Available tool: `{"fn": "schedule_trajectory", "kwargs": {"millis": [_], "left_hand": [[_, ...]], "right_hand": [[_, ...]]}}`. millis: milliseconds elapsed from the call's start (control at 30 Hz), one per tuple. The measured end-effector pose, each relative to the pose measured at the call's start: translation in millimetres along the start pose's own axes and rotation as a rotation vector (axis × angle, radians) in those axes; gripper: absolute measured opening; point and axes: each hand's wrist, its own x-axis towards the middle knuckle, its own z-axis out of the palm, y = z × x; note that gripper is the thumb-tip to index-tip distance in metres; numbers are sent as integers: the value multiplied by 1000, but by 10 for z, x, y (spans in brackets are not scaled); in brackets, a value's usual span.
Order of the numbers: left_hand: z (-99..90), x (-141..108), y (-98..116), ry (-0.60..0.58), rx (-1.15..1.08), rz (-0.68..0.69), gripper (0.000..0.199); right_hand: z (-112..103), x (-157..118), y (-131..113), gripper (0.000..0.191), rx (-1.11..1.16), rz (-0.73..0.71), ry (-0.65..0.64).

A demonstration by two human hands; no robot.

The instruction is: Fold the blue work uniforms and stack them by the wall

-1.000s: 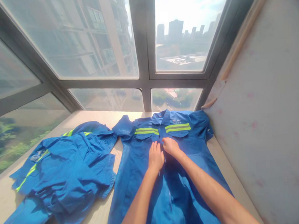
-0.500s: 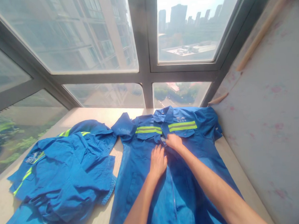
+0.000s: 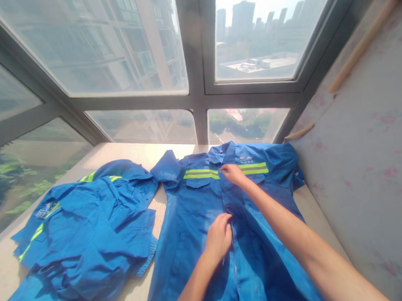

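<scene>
framed windows (image 3: 198,98) span the far side of the room, and a pale wall (image 3: 368,158) with faint pink flowers bounds the right side. below the windows, a light-toned surface (image 3: 126,149) supports two blue garments. the laid-out garment (image 3: 192,232) occupies the centre and right of the surface, front upward, collar (image 3: 221,154) toward the windows. the bunched garment (image 3: 97,238) lies to its left, creased, at the sleeve of the laid-out garment. yellow-green reflective bands (image 3: 200,173) cross the chest of the laid-out garment; white lettering (image 3: 245,159) is located above the right-hand band in the view. the right hand (image 3: 234,174) is positioned between the bands, fingers narrow, pinching the front edge. the left hand (image 3: 220,234) is positioned lower on the front opening, fingers curled and close together, touching the fabric; whether they grip it cannot be determined.
</scene>
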Motion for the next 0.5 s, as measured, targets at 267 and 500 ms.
{"fn": "schedule_trajectory", "kwargs": {"millis": [267,500], "left_hand": [[118,-815,229,-89,-57,-88,46],[391,-1246,161,-155,26,-179,64]], "right_hand": [[57,626,49,40,-189,-24,-164],[16,718,153,33,-223,-22,-207]]}}
